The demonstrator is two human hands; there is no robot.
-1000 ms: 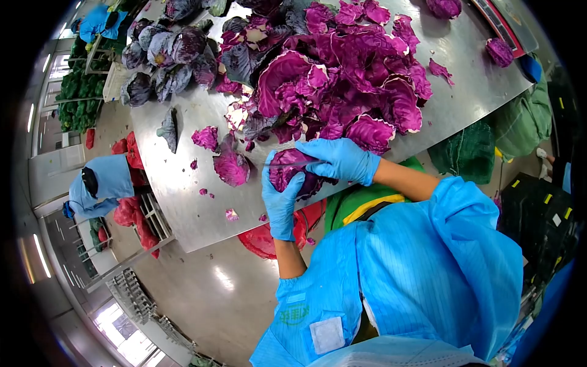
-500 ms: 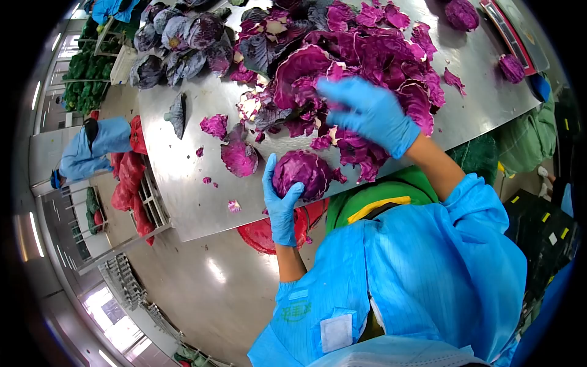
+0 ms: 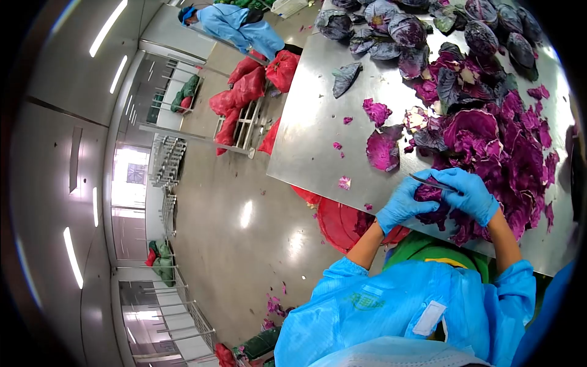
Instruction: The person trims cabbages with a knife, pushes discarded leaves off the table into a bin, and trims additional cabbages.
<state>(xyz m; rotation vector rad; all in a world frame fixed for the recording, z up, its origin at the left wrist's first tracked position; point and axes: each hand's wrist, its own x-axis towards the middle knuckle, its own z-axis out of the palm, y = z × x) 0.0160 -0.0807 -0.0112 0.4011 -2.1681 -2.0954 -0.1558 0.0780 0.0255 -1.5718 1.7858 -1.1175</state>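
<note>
My left hand (image 3: pixel 405 205), in a blue glove, is closed around a red cabbage (image 3: pixel 430 194) at the near edge of the metal table (image 3: pixel 318 134). My right hand (image 3: pixel 469 194), also gloved, grips a knife; its dark blade (image 3: pixel 428 182) lies across the top of the cabbage. The knife's handle is hidden in the right fingers. Beyond and right of my hands spreads a heap of loose purple cabbage leaves (image 3: pixel 483 144). One curved leaf (image 3: pixel 383 150) lies to the left of it.
Several whole cabbages (image 3: pixel 406 30) with dark outer leaves sit at the table's far side. A red tub (image 3: pixel 335 225) stands below the near edge. Red sacks (image 3: pixel 249 85) rest on a rack at the left, where a person in blue (image 3: pixel 241 27) bends over.
The view has swung left. My right hand has come from above the leaf heap to the cabbage, where a knife now shows in it. The left hand still holds the cabbage.
</note>
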